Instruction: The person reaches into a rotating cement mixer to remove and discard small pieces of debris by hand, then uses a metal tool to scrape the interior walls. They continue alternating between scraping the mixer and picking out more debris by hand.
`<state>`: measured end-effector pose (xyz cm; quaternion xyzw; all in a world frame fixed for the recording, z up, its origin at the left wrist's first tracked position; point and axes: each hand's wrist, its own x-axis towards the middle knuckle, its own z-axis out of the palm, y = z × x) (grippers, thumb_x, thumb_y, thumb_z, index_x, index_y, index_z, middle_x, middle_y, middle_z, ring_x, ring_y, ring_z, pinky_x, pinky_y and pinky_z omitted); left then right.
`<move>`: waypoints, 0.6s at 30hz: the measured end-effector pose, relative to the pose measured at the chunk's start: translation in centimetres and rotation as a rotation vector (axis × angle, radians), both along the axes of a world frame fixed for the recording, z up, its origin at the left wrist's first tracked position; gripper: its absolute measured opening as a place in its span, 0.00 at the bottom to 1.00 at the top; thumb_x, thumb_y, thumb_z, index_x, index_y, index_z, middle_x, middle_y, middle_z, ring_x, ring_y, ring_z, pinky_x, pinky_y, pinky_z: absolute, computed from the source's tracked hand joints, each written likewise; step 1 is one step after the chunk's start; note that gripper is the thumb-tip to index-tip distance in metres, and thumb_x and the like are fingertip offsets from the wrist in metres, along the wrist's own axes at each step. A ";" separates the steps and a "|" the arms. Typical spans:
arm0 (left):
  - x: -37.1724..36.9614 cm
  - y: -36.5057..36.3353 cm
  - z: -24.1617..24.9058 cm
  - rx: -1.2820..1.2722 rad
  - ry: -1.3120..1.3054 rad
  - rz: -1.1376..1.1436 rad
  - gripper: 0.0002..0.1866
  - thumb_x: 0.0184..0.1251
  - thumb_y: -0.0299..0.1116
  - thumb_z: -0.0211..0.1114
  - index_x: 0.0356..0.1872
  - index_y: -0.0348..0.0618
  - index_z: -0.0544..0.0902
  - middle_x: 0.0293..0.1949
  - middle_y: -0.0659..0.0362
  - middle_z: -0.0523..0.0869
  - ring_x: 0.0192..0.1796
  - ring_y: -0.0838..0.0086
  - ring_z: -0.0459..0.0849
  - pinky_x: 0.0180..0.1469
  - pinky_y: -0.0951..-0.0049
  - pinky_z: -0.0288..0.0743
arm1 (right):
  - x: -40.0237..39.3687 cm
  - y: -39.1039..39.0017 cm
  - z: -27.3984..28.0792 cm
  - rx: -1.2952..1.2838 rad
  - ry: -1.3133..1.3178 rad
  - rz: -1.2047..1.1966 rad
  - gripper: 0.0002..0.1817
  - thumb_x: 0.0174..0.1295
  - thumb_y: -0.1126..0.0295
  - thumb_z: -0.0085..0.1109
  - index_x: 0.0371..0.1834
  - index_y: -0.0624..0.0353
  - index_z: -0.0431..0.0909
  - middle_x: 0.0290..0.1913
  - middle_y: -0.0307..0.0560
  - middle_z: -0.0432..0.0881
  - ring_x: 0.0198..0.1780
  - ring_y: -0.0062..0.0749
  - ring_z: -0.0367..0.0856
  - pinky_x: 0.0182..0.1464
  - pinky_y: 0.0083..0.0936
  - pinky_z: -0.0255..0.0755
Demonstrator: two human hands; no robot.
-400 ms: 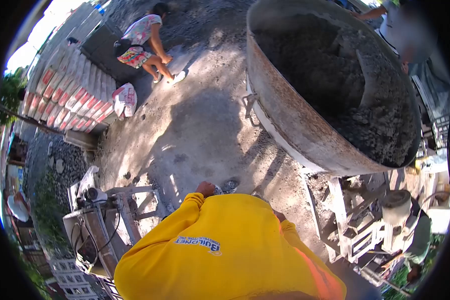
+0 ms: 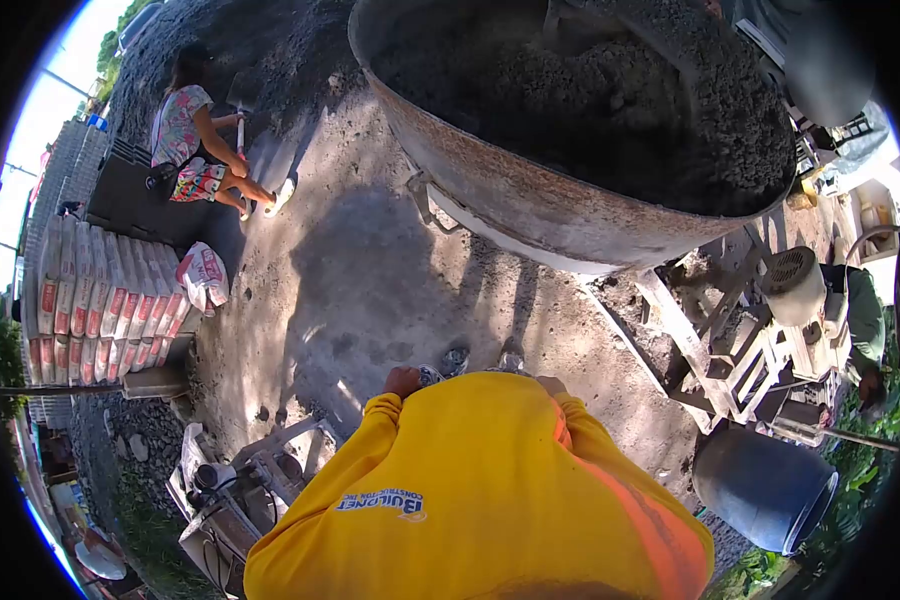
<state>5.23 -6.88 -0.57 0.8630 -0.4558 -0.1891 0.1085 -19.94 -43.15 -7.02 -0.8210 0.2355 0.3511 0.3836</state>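
My left hand [image 2: 403, 381] is in front of my yellow shirt [image 2: 480, 450], its fingers curled closed. Against it is a small grey-white thing [image 2: 430, 376], too small to make out. My right hand [image 2: 551, 385] shows only in part past the shirt's edge, its fingers hidden. Below both hands are the tips of my shoes [image 2: 455, 358] on the grey ground. Ahead to the right stands a large rusty round mixer pan [image 2: 530, 205] holding dark wet mix, apart from both hands.
A person [image 2: 185, 140] at the upper left holds a shovel [image 2: 241, 105] beside a dark gravel heap. Stacked cement bags [image 2: 95, 290] stand at left, with a loose bag [image 2: 203, 277] beside them. A motorised machine [image 2: 225, 500] is lower left; a blue drum [image 2: 765, 490] lies lower right.
My view has turned rightward and tilted, bringing the blue drum into view. The person at the upper left has straightened from a deep bend and now shows a shovel. My hands stay near my front.
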 end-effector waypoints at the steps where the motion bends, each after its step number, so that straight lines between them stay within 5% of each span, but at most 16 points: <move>1: 0.2 0.0 -0.7 -0.026 0.002 -0.037 0.08 0.56 0.36 0.63 0.28 0.43 0.85 0.32 0.48 0.88 0.36 0.52 0.88 0.40 0.54 0.82 | -0.3 0.1 0.5 -0.011 0.010 -0.092 0.25 0.58 0.47 0.64 0.51 0.53 0.81 0.49 0.61 0.86 0.54 0.54 0.85 0.57 0.43 0.76; 9: 0.2 -3.0 1.0 0.030 0.048 -0.002 0.08 0.56 0.36 0.66 0.29 0.43 0.85 0.33 0.49 0.88 0.37 0.52 0.87 0.41 0.54 0.82 | -2.9 -0.2 3.1 -0.059 -0.001 -0.665 0.20 0.58 0.54 0.67 0.50 0.50 0.81 0.44 0.58 0.87 0.49 0.53 0.86 0.51 0.41 0.77; 10: 0.2 -3.2 0.9 0.036 0.039 -0.008 0.08 0.56 0.37 0.66 0.29 0.43 0.85 0.34 0.49 0.88 0.37 0.53 0.88 0.41 0.55 0.82 | -3.2 -0.6 1.2 0.070 0.050 -0.605 0.30 0.51 0.43 0.72 0.53 0.47 0.79 0.51 0.57 0.86 0.55 0.54 0.84 0.57 0.41 0.76; 13: 0.2 -4.1 0.3 0.030 0.027 -0.033 0.08 0.56 0.37 0.66 0.29 0.44 0.85 0.34 0.50 0.88 0.38 0.53 0.87 0.41 0.55 0.82 | -3.7 -2.2 -0.8 0.152 -0.065 -0.446 0.29 0.52 0.44 0.71 0.54 0.47 0.81 0.53 0.56 0.86 0.59 0.50 0.82 0.59 0.40 0.75; 14: 0.2 -4.2 0.2 0.024 0.026 -0.041 0.08 0.56 0.38 0.66 0.30 0.44 0.85 0.33 0.51 0.88 0.38 0.53 0.87 0.41 0.55 0.82 | -3.6 -2.8 -1.0 0.087 -0.089 -0.374 0.28 0.54 0.53 0.73 0.60 0.43 0.82 0.45 0.54 0.88 0.45 0.42 0.88 0.49 0.34 0.80; 17: 0.8 -4.2 -1.5 0.066 -0.131 -0.355 0.08 0.57 0.37 0.66 0.30 0.45 0.85 0.32 0.54 0.87 0.38 0.56 0.87 0.40 0.57 0.82 | -1.4 -5.0 3.7 0.007 0.124 -0.312 0.29 0.54 0.54 0.74 0.58 0.54 0.83 0.46 0.53 0.89 0.46 0.40 0.89 0.48 0.32 0.81; 18: 0.6 -4.5 -1.3 0.080 -0.115 -0.294 0.08 0.57 0.37 0.65 0.30 0.46 0.85 0.32 0.55 0.87 0.39 0.57 0.87 0.40 0.57 0.82 | -2.1 -5.2 3.9 0.115 0.004 -0.614 0.24 0.54 0.69 0.68 0.57 0.59 0.81 0.47 0.57 0.88 0.31 0.44 0.90 0.36 0.35 0.84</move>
